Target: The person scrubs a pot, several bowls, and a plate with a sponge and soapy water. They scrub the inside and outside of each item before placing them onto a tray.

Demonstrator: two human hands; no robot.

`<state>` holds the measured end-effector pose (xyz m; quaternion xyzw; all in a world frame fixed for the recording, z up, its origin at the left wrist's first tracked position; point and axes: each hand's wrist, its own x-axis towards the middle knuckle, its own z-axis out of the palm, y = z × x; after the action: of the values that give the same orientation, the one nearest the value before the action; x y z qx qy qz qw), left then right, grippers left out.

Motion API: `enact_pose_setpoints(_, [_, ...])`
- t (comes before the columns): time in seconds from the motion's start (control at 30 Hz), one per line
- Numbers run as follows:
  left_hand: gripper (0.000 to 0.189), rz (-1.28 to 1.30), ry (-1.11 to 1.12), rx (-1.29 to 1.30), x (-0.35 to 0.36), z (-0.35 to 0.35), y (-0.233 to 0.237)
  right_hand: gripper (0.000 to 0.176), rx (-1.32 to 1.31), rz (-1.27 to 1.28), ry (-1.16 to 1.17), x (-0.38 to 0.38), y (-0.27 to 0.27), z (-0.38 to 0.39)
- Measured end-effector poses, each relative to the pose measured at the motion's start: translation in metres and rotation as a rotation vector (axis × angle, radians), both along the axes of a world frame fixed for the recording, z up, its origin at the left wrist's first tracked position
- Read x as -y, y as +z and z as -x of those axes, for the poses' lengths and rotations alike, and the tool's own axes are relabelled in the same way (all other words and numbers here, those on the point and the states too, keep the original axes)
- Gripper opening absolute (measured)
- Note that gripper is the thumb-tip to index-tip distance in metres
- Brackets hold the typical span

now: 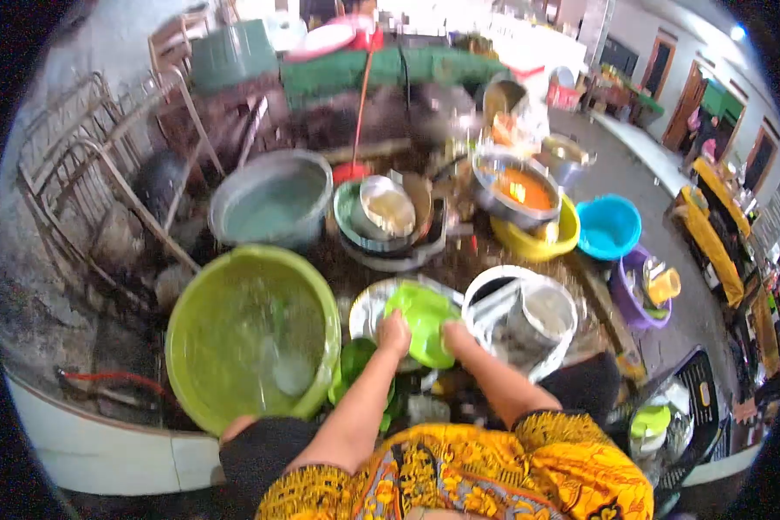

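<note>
Yellow-and-black patterned cloth lies nearest, and beyond it the left hand and right hand grip opposite edges of a bright-green rounded plastic bowl over a pale round basin, the bowl probably light, springy, slippery if wet, best held by its rim

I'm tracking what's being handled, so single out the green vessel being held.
The small lime-green bowl, the only one gripped by left hand and right hand; the big green tub and darker green container are unheld.
</note>
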<state>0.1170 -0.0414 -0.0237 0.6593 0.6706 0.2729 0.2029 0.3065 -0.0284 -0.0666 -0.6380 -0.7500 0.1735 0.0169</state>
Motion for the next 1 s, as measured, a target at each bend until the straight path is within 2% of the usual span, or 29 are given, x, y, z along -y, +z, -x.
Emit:
enact_pose_setpoints(0.03, [0.022, 0.012, -0.01, 0.033, 0.003, -0.005, 0.002, 0.021, -0.056, -0.023, 0.11, -0.008, -0.033, -0.014])
enact_pose_setpoints(0.07, [0.024, 0.121, -0.016, -0.006, 0.004, -0.008, 0.005, 0.026, -0.326, -0.214, 0.299, 0.001, -0.041, -0.036])
enact_pose_setpoints(0.1, [0.024, 0.108, -0.05, 0.035, 0.009, -0.008, 0.008, 0.027, -0.477, -0.073, 0.257, 0.013, -0.014, -0.031])
enact_pose_setpoints(0.13, [0.024, 0.051, -0.028, 0.069, 0.011, -0.012, 0.008, 0.026, -0.777, 0.59, -0.059, 0.027, 0.037, -0.028])
enact_pose_setpoints(0.2, [0.016, -0.041, -0.076, -0.009, 0.019, -0.016, 0.025, 0.025, -0.713, 0.88, 0.093, 0.041, 0.075, -0.026])
enact_pose_setpoints(0.23, [0.013, -0.205, -0.131, 0.007, 0.021, -0.017, 0.017, 0.025, -0.719, 0.9, 0.08, 0.046, 0.068, -0.028])
enact_pose_setpoints(0.3, [0.013, -0.176, -0.148, 0.006, 0.033, -0.024, 0.019, 0.028, -0.413, 1.163, 0.267, 0.05, 0.058, -0.027])
enact_pose_setpoints(0.33, [0.013, -0.17, -0.161, 0.002, 0.035, -0.027, 0.023, 0.033, -0.417, 1.175, 0.246, 0.058, 0.054, -0.025])
enact_pose_setpoints(0.37, [0.013, -0.139, -0.191, -0.059, 0.041, -0.03, 0.03, 0.034, -0.359, 0.993, 0.428, 0.065, 0.038, -0.023])
enact_pose_setpoints(0.4, [0.013, -0.142, -0.19, -0.064, 0.044, -0.032, 0.03, 0.036, -0.298, 0.8, 0.601, 0.07, -0.005, -0.024])
enact_pose_setpoints(0.43, [0.014, -0.19, -0.238, -0.096, 0.045, -0.034, 0.03, 0.041, -0.36, 0.588, 0.744, 0.071, -0.13, -0.042])
enact_pose_setpoints(0.47, [0.015, -0.237, -0.287, -0.129, 0.048, -0.034, 0.029, 0.041, -0.364, 0.58, 0.748, 0.085, -0.131, -0.039])
enact_pose_setpoints(0.53, [0.018, -0.277, -0.351, -0.184, 0.048, -0.037, 0.019, 0.034, -0.239, 0.316, 0.374, 0.115, -0.117, -0.028])
enact_pose_setpoints(0.57, [0.018, -0.177, -0.356, -0.228, 0.053, -0.04, 0.028, 0.031, -0.182, 0.162, 0.196, 0.12, -0.109, -0.019])
enact_pose_setpoints(0.6, [0.019, -0.302, -0.392, -0.208, 0.055, -0.038, 0.027, 0.028, -0.137, -0.009, 0.022, 0.114, -0.104, -0.007])
enact_pose_setpoints(0.63, [0.019, -0.484, -0.5, -0.386, 0.05, -0.037, 0.013, 0.037, -0.045, 0.144, -0.102, 0.1, -0.144, -0.006])
enact_pose_setpoints(0.7, [0.02, -0.569, -0.559, -0.317, 0.059, -0.035, 0.028, 0.035, 0.038, -0.026, 0.067, 0.12, -0.146, -0.011])
enact_pose_setpoints(0.73, [0.02, -0.617, -0.578, -0.333, 0.062, -0.034, 0.026, 0.036, 0.039, -0.174, 0.069, 0.127, -0.224, -0.022])
enact_pose_setpoints(0.77, [0.019, -0.567, -0.599, -0.346, 0.066, -0.033, 0.033, 0.035, -0.288, 0.146, -0.186, 0.124, -0.188, -0.017])
enact_pose_setpoints(0.8, [0.018, -0.557, -0.604, -0.382, 0.067, -0.032, 0.03, 0.03, -0.548, 0.112, -0.203, 0.129, -0.179, -0.018])
enact_pose_setpoints(0.93, [0.017, -0.587, -0.529, -0.344, 0.065, -0.028, 0.043, 0.024, -0.716, 0.144, -0.221, 0.122, -0.228, -0.023])
enact_pose_setpoints(0.97, [0.016, -0.563, -0.487, -0.282, 0.063, -0.027, 0.041, 0.024, -0.721, 0.124, -0.219, 0.113, -0.214, -0.023])
enact_pose_setpoints(1.0, [0.016, -0.579, -0.491, -0.283, 0.06, -0.027, 0.043, 0.023, -0.426, 0.123, 0.013, 0.113, -0.198, -0.026])
